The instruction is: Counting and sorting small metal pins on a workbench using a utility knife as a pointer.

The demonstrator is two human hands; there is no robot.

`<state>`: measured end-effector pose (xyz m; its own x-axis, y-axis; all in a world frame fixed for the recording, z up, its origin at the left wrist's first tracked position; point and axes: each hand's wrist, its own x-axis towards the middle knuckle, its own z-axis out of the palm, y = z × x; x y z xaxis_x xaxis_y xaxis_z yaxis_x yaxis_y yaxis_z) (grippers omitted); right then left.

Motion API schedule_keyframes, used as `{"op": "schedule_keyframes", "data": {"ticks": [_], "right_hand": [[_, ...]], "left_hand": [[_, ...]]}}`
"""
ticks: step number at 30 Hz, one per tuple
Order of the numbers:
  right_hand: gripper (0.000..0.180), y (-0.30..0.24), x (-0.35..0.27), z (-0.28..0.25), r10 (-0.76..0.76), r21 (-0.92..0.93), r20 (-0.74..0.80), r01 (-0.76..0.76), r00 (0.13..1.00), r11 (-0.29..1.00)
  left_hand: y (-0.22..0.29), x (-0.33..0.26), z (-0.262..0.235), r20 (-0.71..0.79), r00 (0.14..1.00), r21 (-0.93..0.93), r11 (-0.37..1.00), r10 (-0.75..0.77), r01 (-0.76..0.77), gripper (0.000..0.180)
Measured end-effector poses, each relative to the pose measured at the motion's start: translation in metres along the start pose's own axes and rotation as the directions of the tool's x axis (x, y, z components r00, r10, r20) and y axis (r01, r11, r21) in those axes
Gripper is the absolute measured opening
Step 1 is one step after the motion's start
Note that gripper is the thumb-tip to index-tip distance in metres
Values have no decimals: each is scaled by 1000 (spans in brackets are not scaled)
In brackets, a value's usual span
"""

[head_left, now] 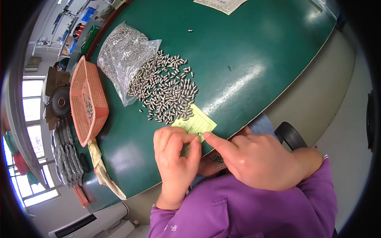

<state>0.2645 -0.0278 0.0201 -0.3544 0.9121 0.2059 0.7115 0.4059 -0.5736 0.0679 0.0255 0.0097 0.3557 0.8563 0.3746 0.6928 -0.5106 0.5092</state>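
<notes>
My left hand point(174, 156) is closed, thumb and index finger pinching a small metal fitting point(197, 134) above the table's near edge. From the right, my right hand point(258, 160) points its outstretched index finger at that fitting, the tip close to it; its other fingers curl below, partly hidden. Beneath the hands a yellow-green paper slip point(200, 120) lies on the green table point(238, 47). Just beyond it spreads a heap of silvery metal fittings point(168, 89), spilling from a clear plastic bag point(125, 51) full of them.
An orange plastic basket point(79, 119) with some fittings stands at the left, a pale cloth point(103, 170) nearer me. Between my forearms, below the table edge, more fittings point(216, 158) show in a mesh container. One stray fitting point(190, 31) and a printed sheet point(222, 4) lie farther off.
</notes>
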Motion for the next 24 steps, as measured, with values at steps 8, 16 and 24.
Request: {"op": "schedule_keyframes", "data": {"ticks": [8, 16, 24], "right_hand": [[49, 5, -3, 8, 3, 129, -92, 9, 996, 992], [48, 2, 2, -3, -45, 32, -19, 45, 999, 998], [46, 12, -4, 8, 4, 176, -138, 21, 990, 984]], "left_hand": [[1, -1, 2, -18, 1000, -3, 1000, -16, 16, 19], [2, 0, 1, -15, 1000, 6, 1000, -3, 3, 18], [14, -5, -17, 120, 992, -8, 1000, 29, -29, 19]]}}
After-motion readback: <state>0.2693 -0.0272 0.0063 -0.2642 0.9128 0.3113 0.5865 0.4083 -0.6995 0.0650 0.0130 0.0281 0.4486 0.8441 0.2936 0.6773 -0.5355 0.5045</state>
